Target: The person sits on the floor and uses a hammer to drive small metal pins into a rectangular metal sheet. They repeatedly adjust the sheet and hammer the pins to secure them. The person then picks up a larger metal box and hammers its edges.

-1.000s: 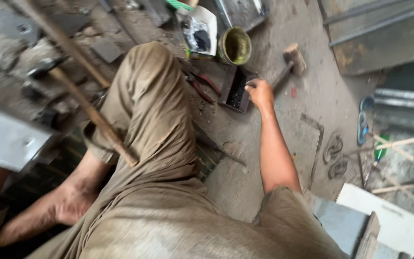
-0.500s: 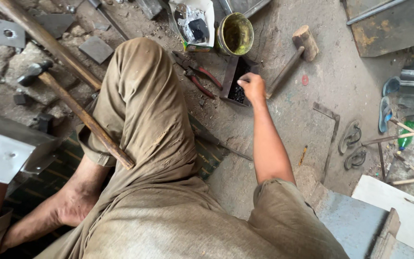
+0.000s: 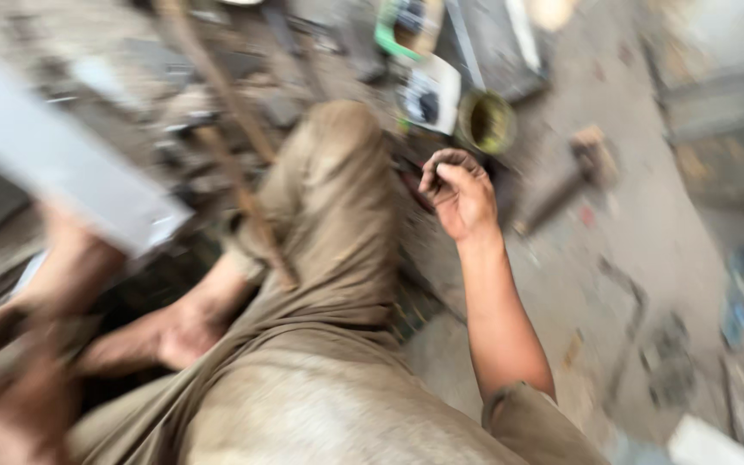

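frame quality: heavy motion blur throughout, edges smeared, small items unreadable
right hand: raised above the floor clutter, fingers curled inward, tips dark with grime; whether anything small sits inside the curl cannot be made out
right forearm: bare, runs down to a rolled khaki sleeve at the lower edge
left hand: bottom-left corner, partly cut off by the frame edge, smeared to a brown shape; looks wrapped around something dark, but grip and finger state cannot be told
knee: bent, in khaki trousers, fills the centre, hides the floor behind it
bare foot: on the ground left of the trouser leg, toes lost in blur
round tin: olive-green rim, open top, just beyond the right hand, apart from it; contents not visible
dark tray: mostly hidden behind the right hand, only a dark edge shows
hammer: lies on the concrete right of the hand, wooden block head, handle pointing down-left
white card: beside the tin, dark blot on it, detail unreadable
grey metal sheet: upper left, tilted, cut off at the frame edge
wooden handle: long, diagonal, crosses behind the knee, lower end hidden by cloth
right edge: coloured bits, blurred beyond naming
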